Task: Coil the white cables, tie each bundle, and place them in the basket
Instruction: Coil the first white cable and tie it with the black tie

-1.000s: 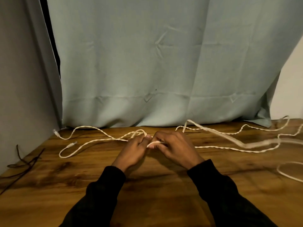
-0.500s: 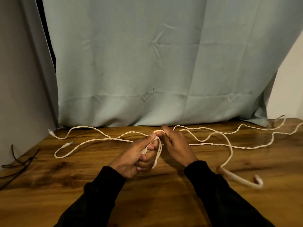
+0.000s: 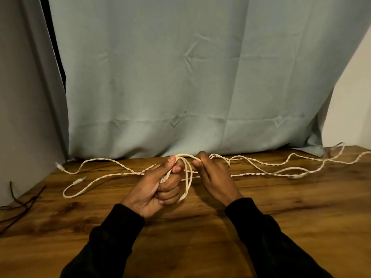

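White cable [image 3: 185,177] is being gathered into loops above the middle of the wooden table [image 3: 281,217], close to its far edge. A few loops are gripped by the left hand [image 3: 158,187], whose fingers are curled round the strands while the thumb [image 3: 169,160] is pressed over the top of them; the lower ends of the loops hang free to the right of the fist, just above the wood. The same smooth strand is pinched at the top by the right hand [image 3: 212,177], its fingertips closed on the cable just beside the left thumb. From that pinch the cable is seen trailing to the right across the table, where a connector end [image 3: 295,176] lies flat. A twisted white cable [image 3: 112,175] (thinner, with a braided look) is spread across the far part of the table on both sides of the hands, and two small plugs [image 3: 60,166] are seen at its left end. A pale blue curtain [image 3: 190,77] hangs behind the table, and dark cords [image 3: 24,203] lie at the table's left edge. Both forearms are covered by black sleeves [image 3: 112,237].
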